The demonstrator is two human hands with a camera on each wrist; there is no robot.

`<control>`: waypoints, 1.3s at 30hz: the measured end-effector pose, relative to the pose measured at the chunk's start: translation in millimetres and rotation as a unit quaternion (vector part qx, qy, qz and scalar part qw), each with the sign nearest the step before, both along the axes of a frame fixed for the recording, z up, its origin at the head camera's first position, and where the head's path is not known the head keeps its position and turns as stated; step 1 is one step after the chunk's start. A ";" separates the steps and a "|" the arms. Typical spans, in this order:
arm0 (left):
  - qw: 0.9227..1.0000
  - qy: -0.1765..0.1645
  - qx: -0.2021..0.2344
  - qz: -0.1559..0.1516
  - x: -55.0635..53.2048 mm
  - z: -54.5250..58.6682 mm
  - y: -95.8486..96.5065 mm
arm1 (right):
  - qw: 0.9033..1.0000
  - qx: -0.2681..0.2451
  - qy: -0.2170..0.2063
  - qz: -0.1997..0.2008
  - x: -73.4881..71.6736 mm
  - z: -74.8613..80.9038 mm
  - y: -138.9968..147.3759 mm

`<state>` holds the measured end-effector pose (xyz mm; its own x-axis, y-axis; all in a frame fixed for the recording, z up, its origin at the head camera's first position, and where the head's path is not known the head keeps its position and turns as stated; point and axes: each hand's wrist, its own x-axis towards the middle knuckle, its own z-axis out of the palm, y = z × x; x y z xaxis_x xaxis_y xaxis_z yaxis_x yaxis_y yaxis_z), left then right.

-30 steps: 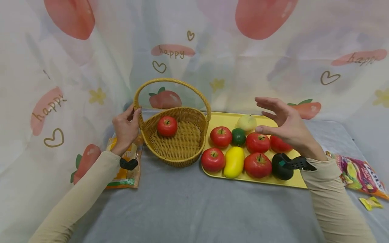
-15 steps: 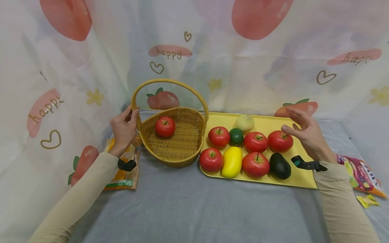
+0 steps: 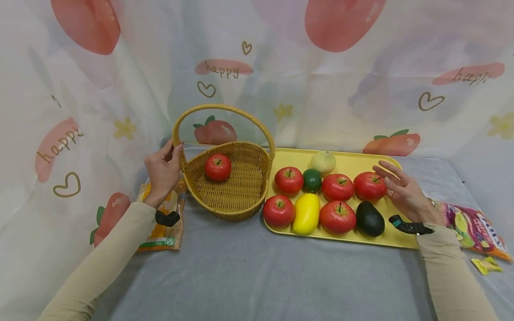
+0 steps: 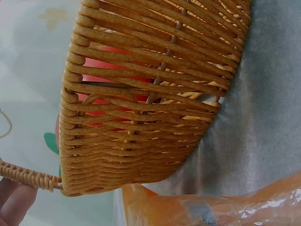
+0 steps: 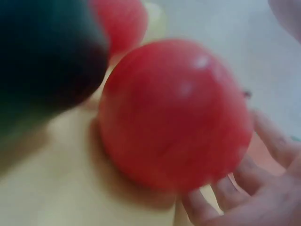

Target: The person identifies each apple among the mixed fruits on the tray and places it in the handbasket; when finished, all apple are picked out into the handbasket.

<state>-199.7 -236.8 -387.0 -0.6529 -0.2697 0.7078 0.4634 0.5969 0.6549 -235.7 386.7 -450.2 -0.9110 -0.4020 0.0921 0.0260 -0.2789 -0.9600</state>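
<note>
My left hand (image 3: pixel 162 171) pinches the left base of the handle of a wicker basket (image 3: pixel 237 209), which stands on the table. One red apple (image 3: pixel 218 167) lies inside the basket; in the left wrist view it shows through the woven side (image 4: pixel 127 150). At the tray's right side, my right hand (image 3: pixel 409 196) reaches round the far right of another red apple (image 3: pixel 369 186). In the right wrist view the fingers (image 5: pixel 256 176) lie close along that apple (image 5: pixel 174 117), and the thumb is apart from it. Whether the fingertips touch it is hard to tell.
The yellow tray (image 3: pixel 397 243) also bears several red apples, a yellow mango (image 3: pixel 307 214), an avocado (image 3: pixel 370 219), a small green fruit (image 3: pixel 312 180) and a pale round fruit (image 3: pixel 323 162). Snack bags lie at left (image 3: pixel 160 243) and right (image 3: pixel 478 227), with a small yellow wrapper (image 3: pixel 487 265).
My right hand has moved from above the tray rightward and down to the right-hand apple. The left hand keeps its grip on the basket handle.
</note>
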 end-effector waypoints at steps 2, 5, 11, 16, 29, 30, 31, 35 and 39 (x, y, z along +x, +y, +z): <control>1.000 -0.004 0.003 -0.003 -5.3 -7.8 -5.9 | 1.000 0.018 0.011 0.017 -0.5 -6.9 2.5; 1.000 -0.003 0.005 -0.004 -2.5 -5.3 -3.9 | 0.998 0.052 0.023 0.015 -0.1 -13.9 3.9; 1.000 0.001 -0.001 0.007 6.7 6.6 5.8 | 0.995 0.101 0.006 0.011 0.0 -21.3 6.6; 1.000 -0.001 0.002 0.009 -1.4 -4.8 -0.4 | 0.992 0.124 -0.010 -0.003 -1.2 -23.7 6.5; 1.000 -0.008 0.012 -0.011 -11.9 -21.1 -13.6 | 0.992 0.114 -0.031 -0.042 1.0 -24.8 5.0; 1.000 -0.010 0.012 -0.010 -11.8 -20.8 -13.3 | 0.993 0.106 -0.031 -0.043 1.5 -24.6 4.6; 1.000 -0.011 0.012 -0.010 -11.7 -20.6 -12.9 | 0.994 0.099 -0.030 -0.045 1.8 -24.3 4.2; 1.000 -0.013 0.014 -0.010 -11.3 -20.5 -13.0 | 0.994 0.087 -0.028 -0.064 2.7 -20.9 1.1; 1.000 -0.016 0.013 -0.013 -11.4 -20.9 -14.6 | 0.991 0.089 -0.026 -0.094 4.2 -12.5 -2.3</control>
<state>-211.0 -251.5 -407.9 -0.6816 -0.2711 0.6796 0.4574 0.5672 0.6849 -231.4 384.4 -462.7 -0.9732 -0.2297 -0.0144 0.0406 -0.1094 -0.9932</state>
